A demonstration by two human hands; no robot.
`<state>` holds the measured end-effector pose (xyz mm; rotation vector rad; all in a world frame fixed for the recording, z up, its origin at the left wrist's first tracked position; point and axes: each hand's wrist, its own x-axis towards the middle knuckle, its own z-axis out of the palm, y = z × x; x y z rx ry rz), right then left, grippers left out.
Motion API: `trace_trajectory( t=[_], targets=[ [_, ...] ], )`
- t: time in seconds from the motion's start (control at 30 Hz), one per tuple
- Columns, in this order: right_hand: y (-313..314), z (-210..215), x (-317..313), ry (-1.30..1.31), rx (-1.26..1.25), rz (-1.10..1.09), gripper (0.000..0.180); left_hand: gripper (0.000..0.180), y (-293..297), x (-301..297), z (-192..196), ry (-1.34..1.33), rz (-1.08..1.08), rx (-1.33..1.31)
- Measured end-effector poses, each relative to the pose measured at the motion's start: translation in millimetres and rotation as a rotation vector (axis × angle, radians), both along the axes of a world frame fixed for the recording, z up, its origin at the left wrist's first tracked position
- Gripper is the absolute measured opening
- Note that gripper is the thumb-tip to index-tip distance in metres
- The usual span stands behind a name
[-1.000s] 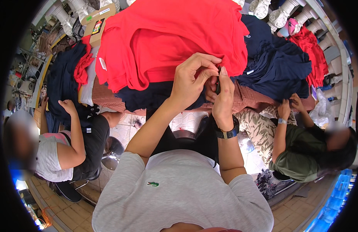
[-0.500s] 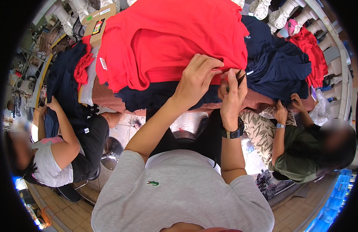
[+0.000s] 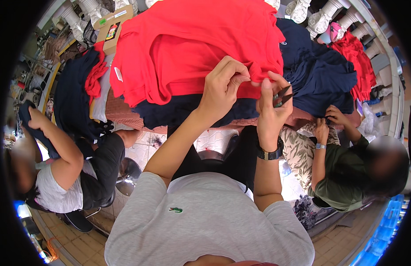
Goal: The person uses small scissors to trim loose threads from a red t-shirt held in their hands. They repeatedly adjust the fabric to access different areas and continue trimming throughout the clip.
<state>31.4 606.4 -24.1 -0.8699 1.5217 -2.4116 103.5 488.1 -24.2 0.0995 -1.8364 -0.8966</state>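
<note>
A large red garment (image 3: 183, 57) lies spread over the table in front of me, with dark navy cloth (image 3: 170, 113) under its near edge. Over its near right part, my left hand (image 3: 223, 86) is closed in a pinch; what lies between thumb and forefinger is too small to make out. Close beside those fingertips is my right hand (image 3: 274, 99), its thumb and forefinger raised at the red cloth. Small black thread snips (image 3: 283, 95) are held in its palm and curled fingers, blades pointing out to the right.
A navy garment pile (image 3: 318, 66) and red cloth (image 3: 358, 66) lie at right. Further navy cloth (image 3: 72, 93) and a cardboard box (image 3: 113, 33) are at left. One person (image 3: 66, 177) sits at my left handling dark cloth; another (image 3: 343, 173) sits at my right.
My hands have drawn slightly apart; the left shifted a little left, the right turned and moved right with the snips. The person at left has lifted dark cloth up toward themselves.
</note>
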Motion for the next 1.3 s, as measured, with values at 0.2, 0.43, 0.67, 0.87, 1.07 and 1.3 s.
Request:
trace_trajectory(
  t=[0.2, 0.43, 0.67, 0.87, 1.07, 1.3],
  targets=[
    [14.5, -3.7, 27.3, 0.026, 0.271, 0.219, 0.048, 0.002, 0.5, 10.4, -1.9, -0.028, -0.206, 0.269],
    [-0.9, -4.1, 27.2, 0.007, 0.359, 0.173, 0.048, 0.003, 0.7, 16.9, -3.3, -0.068, -0.197, 0.239],
    [-5.9, -12.8, 12.3, -0.116, 0.286, 0.278, 0.047, 0.004, -2.4, 17.6, -5.0, -0.076, -0.18, 0.127],
    [-2.3, -3.9, 1.9, -0.142, 0.313, 0.29, 0.051, 0.017, 9.0, 9.8, -7.2, -0.022, -0.142, 0.222],
    [0.3, 2.3, 0.9, -0.091, 0.363, 0.264, 0.052, 0.01, 8.0, 6.8, -4.3, -0.055, 0.034, 0.062],
    [6.5, -1.9, 8.7, -0.053, 0.433, 0.283, 0.054, 0.003, 6.0, 6.1, -14.2, -0.024, -0.12, 0.236]
  ],
)
